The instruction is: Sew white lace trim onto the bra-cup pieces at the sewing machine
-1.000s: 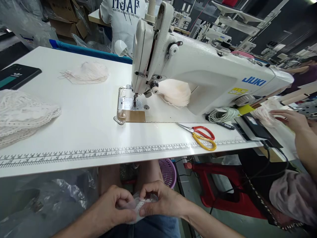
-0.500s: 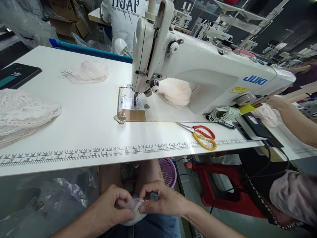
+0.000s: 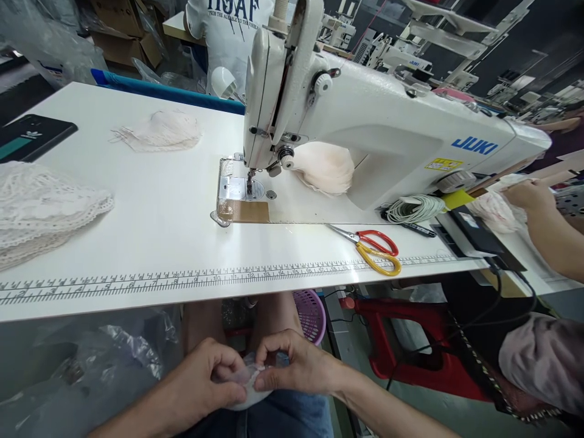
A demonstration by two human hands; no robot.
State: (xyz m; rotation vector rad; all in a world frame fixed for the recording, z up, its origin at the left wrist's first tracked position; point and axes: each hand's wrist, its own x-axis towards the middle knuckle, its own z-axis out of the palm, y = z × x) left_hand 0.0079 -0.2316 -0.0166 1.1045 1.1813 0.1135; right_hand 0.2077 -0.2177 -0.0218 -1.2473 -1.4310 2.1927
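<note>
Over my lap, below the table's front edge, a small piece of white fabric (image 3: 250, 392) with a lacy edge is pinched between both hands. My left hand (image 3: 214, 377) grips its left side with thumb and fingers. On the right side, my right hand (image 3: 292, 365) holds it between thumb and forefinger. Part of the fabric is hidden behind the fingers. Above on the table stands a white sewing machine (image 3: 392, 115). Scissors (image 3: 369, 246) with one red and one yellow handle lie near the table's edge.
A stack of white lace pieces (image 3: 45, 207) lies at left, beside a black phone-like item (image 3: 36, 137). Pale fabric pieces lie at the back (image 3: 159, 131) and under the machine arm (image 3: 326, 167). Coiled cord (image 3: 415, 208) sits at right. Another person's hand (image 3: 531, 194) touches fabric there.
My hands stay almost in place, still pinching the fabric with slight finger movement. The co-worker's hand at right has shifted a little to the right.
</note>
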